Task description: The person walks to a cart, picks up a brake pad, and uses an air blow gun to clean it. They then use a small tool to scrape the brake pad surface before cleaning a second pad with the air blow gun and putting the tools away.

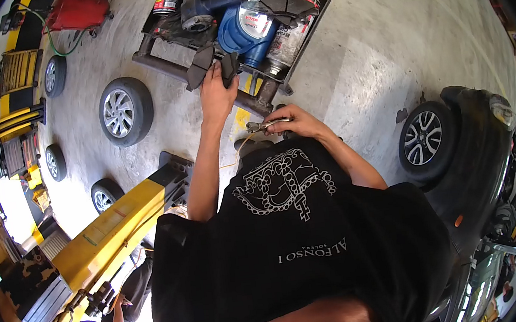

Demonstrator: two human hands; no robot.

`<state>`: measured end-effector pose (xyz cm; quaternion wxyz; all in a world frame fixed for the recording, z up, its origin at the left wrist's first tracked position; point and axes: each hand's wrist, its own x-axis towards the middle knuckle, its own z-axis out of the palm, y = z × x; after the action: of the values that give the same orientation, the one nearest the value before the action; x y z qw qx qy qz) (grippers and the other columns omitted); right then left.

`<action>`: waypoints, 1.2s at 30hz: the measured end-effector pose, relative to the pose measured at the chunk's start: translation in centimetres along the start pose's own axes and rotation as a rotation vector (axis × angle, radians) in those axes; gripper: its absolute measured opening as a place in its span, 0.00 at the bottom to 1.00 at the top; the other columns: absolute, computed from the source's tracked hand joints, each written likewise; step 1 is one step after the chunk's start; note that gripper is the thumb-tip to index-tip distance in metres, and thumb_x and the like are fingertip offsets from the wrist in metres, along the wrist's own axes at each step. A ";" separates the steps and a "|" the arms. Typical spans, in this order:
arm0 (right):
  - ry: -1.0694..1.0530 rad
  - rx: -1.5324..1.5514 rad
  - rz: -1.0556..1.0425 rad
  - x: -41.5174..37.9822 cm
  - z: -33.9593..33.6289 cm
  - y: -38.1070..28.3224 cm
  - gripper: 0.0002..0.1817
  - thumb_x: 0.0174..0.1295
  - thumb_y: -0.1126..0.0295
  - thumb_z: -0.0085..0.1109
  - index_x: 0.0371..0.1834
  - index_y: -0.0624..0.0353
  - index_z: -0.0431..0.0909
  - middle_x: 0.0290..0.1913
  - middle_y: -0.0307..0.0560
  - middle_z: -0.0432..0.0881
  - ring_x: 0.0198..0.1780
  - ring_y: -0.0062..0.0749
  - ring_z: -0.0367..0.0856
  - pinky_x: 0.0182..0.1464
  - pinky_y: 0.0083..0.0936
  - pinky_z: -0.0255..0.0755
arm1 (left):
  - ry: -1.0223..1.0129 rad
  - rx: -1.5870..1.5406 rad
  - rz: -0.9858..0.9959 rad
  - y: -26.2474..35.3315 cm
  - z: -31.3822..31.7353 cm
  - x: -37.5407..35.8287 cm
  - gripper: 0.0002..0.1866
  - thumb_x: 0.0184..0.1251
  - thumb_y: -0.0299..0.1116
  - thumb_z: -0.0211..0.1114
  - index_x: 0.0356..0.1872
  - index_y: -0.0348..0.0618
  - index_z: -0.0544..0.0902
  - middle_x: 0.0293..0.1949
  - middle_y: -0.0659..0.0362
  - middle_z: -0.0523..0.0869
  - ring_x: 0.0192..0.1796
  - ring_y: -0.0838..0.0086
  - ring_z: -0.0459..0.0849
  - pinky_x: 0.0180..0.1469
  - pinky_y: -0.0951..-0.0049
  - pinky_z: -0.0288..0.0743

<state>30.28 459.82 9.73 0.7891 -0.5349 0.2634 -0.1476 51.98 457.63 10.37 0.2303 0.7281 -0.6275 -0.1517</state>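
My left hand (218,96) reaches to the near edge of a tool cart, its fingers closed on dark grey brake pads (200,68). The pads sit at the cart's rail, one on each side of the fingers; where they touch the rail is partly hidden. My right hand (299,122) is closed around a metal air blow gun (260,125) in front of my shirt. The gun's head points left toward my left forearm. A thin orange air hose (241,147) runs from the gun down to the left.
The tool cart (163,65) carries a blue bottle (247,33), spray cans (288,43) and a power tool (207,10). A loose wheel (126,112) stands at left, beyond a yellow lift arm (110,220). A dark car (478,157) is at right. Another person (130,294) is at lower left.
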 end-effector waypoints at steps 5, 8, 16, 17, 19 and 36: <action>-0.027 0.030 0.003 0.1 0.2 -0.4 0.14 0.55 0.64 0.59 0.38 0.63 0.81 0.30 0.37 0.81 0.32 0.16 0.73 0.34 0.17 0.67 | 0.040 -0.058 0.009 0.7 -0.2 -0.2 0.27 0.52 0.34 0.65 0.52 0.30 0.71 0.52 0.44 0.74 0.54 0.53 0.73 0.56 0.65 0.66; -0.035 0.028 0.002 0.2 0.1 -0.2 0.14 0.55 0.63 0.59 0.38 0.63 0.81 0.31 0.37 0.81 0.32 0.16 0.74 0.34 0.17 0.67 | 0.052 -0.133 0.003 0.4 -0.2 -0.3 0.25 0.51 0.33 0.66 0.51 0.33 0.74 0.52 0.47 0.75 0.53 0.55 0.74 0.55 0.66 0.67; -0.033 0.007 0.008 0.2 0.1 0.1 0.15 0.55 0.63 0.59 0.38 0.63 0.81 0.30 0.37 0.81 0.30 0.16 0.73 0.32 0.16 0.66 | -0.032 -0.258 0.116 -0.1 -0.9 -0.1 0.25 0.45 0.32 0.70 0.48 0.39 0.77 0.51 0.53 0.77 0.53 0.58 0.74 0.55 0.66 0.67; -0.043 -0.001 -0.014 0.2 0.1 0.1 0.15 0.55 0.62 0.59 0.38 0.63 0.81 0.30 0.37 0.82 0.30 0.16 0.73 0.32 0.16 0.66 | -0.035 -0.193 0.136 0.0 -1.2 -0.1 0.25 0.45 0.32 0.70 0.48 0.38 0.76 0.51 0.52 0.77 0.53 0.58 0.74 0.55 0.66 0.67; -0.037 0.012 -0.009 0.2 0.2 0.1 0.15 0.55 0.62 0.59 0.38 0.63 0.80 0.30 0.37 0.82 0.30 0.16 0.73 0.32 0.16 0.65 | -0.040 -0.128 0.160 0.0 -1.2 -0.2 0.25 0.46 0.32 0.70 0.48 0.37 0.76 0.51 0.51 0.76 0.53 0.59 0.74 0.55 0.66 0.68; -0.065 0.008 -0.016 -0.6 0.3 0.3 0.15 0.55 0.62 0.59 0.39 0.63 0.80 0.31 0.37 0.82 0.31 0.16 0.73 0.33 0.16 0.66 | 0.158 -0.004 0.134 -0.3 0.2 -1.1 0.25 0.46 0.31 0.69 0.49 0.40 0.75 0.49 0.52 0.76 0.52 0.57 0.72 0.55 0.63 0.66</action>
<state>30.00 460.49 9.65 0.7983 -0.5383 0.2327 -0.1375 52.01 458.68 9.99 0.2903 0.6938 -0.6543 -0.0792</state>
